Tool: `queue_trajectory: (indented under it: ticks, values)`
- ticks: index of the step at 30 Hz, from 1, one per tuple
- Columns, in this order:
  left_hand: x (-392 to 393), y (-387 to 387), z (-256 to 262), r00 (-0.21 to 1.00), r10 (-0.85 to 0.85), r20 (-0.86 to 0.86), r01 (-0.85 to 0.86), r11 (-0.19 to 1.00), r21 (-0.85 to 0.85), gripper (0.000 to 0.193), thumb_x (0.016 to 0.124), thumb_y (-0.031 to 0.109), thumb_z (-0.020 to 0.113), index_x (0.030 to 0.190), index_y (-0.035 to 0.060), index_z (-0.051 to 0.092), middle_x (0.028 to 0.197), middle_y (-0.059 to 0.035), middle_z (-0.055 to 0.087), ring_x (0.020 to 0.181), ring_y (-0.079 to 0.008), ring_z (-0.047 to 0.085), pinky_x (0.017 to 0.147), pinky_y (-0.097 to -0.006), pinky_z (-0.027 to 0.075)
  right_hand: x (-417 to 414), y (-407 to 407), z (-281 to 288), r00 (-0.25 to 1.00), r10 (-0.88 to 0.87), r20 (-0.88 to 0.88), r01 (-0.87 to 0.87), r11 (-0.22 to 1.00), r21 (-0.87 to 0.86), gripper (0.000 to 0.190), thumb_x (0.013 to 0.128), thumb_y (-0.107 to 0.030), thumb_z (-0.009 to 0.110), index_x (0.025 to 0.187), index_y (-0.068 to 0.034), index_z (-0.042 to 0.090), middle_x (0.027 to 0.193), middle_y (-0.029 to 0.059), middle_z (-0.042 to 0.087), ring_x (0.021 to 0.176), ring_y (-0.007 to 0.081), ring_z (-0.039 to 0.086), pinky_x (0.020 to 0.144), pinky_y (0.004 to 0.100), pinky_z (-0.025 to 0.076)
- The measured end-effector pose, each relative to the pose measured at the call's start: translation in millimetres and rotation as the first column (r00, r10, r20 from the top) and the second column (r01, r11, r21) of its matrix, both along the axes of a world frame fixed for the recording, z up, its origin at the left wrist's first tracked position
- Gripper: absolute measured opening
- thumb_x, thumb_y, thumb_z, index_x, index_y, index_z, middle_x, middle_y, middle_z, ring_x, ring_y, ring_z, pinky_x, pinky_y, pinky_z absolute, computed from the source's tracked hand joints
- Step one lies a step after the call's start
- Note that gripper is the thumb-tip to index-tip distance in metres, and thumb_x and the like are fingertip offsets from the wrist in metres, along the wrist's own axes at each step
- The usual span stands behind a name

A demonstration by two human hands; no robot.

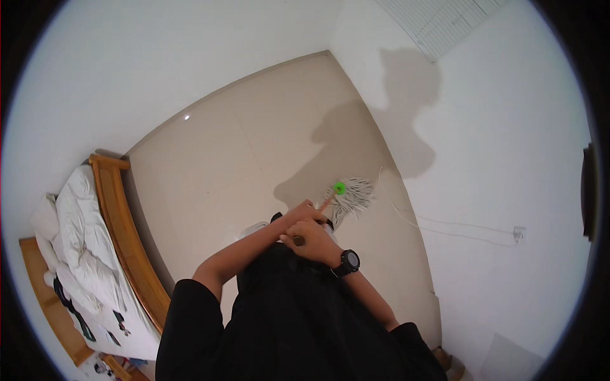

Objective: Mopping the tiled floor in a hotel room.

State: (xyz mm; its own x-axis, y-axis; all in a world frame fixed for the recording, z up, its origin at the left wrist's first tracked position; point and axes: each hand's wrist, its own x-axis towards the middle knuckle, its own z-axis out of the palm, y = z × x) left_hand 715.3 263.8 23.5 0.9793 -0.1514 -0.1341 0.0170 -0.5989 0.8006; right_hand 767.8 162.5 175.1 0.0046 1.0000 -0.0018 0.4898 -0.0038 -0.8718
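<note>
A string mop [355, 196] with pale strands and a green collar [339, 188] rests on the tiled floor ahead of me. Its orange-brown handle [326, 204] slants back towards my body. My left hand [306, 212] is wrapped around the handle part-way down. Closer to me, my right hand [315, 242] grips the handle near its top end, which shows beside the thumb. A black watch [351, 260] sits on the right wrist. The two hands overlap in view, so the stretch of handle between them is hidden.
A wooden bed [125, 238] with rumpled white bedding [86, 243] stands at left. White walls [476, 157] bound the floor [214, 157]. To the right, a thin white cable [405, 219] runs across the floor up to a wall socket [519, 234].
</note>
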Motion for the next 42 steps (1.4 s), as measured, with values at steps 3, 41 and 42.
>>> queue_trajectory:
  ticks: [3, 41, 42]
  values:
    - [-28, 18, 24, 0.989, 0.145, 0.002, -0.144, 0.979, 0.147, 0.015, 0.080, 0.031, 0.064, 0.080, 0.0164, 0.064, 0.076, -0.0031, 0.068, 0.076, -0.0234, 0.060, 0.088, -0.0405, 0.038, 1, 15, 35, 0.984, 0.151, -0.091, -0.144, 0.986, 0.082, 0.025, 0.085, -0.019, 0.067, 0.066, -0.004, 0.060, 0.065, 0.0117, 0.059, 0.067, 0.0311, 0.058, 0.064, 0.0431, 0.044]
    - [174, -172, 37, 0.992, 0.097, 0.085, -0.041, 0.865, -0.500, 0.040, 0.090, 0.027, 0.064, 0.065, -0.0025, 0.054, 0.066, -0.0102, 0.058, 0.062, -0.0246, 0.054, 0.062, -0.0344, 0.042, 166, -156, 5, 0.974, -0.226, 0.027, 0.227, 0.973, -0.036, 0.020, 0.073, -0.019, 0.068, 0.069, 0.001, 0.068, 0.068, 0.0188, 0.066, 0.066, 0.0341, 0.064, 0.069, 0.0425, 0.050]
    - [172, -165, 44, 0.992, 0.119, 0.043, -0.078, 0.842, -0.534, 0.042, 0.091, 0.030, 0.061, 0.064, -0.0008, 0.055, 0.067, -0.0114, 0.061, 0.062, -0.0262, 0.057, 0.063, -0.0342, 0.044, 173, -148, 7, 0.985, -0.171, 0.026, 0.172, 0.982, -0.073, 0.021, 0.074, -0.021, 0.068, 0.071, 0.001, 0.069, 0.068, 0.0192, 0.066, 0.067, 0.0342, 0.065, 0.069, 0.0420, 0.051]
